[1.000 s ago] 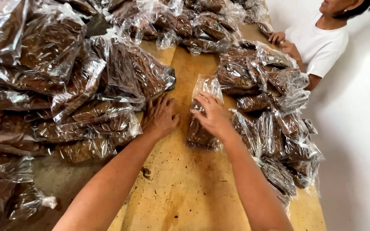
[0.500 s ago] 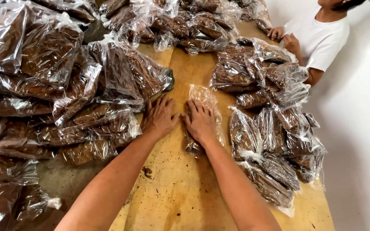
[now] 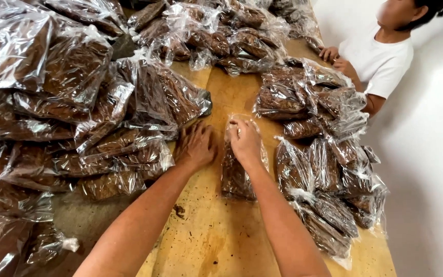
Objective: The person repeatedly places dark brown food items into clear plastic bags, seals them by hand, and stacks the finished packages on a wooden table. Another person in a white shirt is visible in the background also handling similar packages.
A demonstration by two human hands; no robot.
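Note:
A clear plastic bag of brown dried material (image 3: 236, 177) lies flat on the wooden table (image 3: 216, 241) in front of me. My right hand (image 3: 245, 139) rests on its upper part, with the fingers pinching the plastic at the far end. My left hand (image 3: 196, 146) lies palm down on the bare wood just left of that bag, fingers spread, next to the edge of a large pile of similar bags (image 3: 78, 102).
A row of filled bags (image 3: 324, 169) runs along the right side of the table. More bags (image 3: 221, 31) are heaped at the far end. A person in a white shirt (image 3: 380, 56) sits at the far right corner, hands on the table. A white wall stands to the right.
My right hand has slid from the bag's middle toward its far end and now pinches the plastic. The left hand stays flat beside it.

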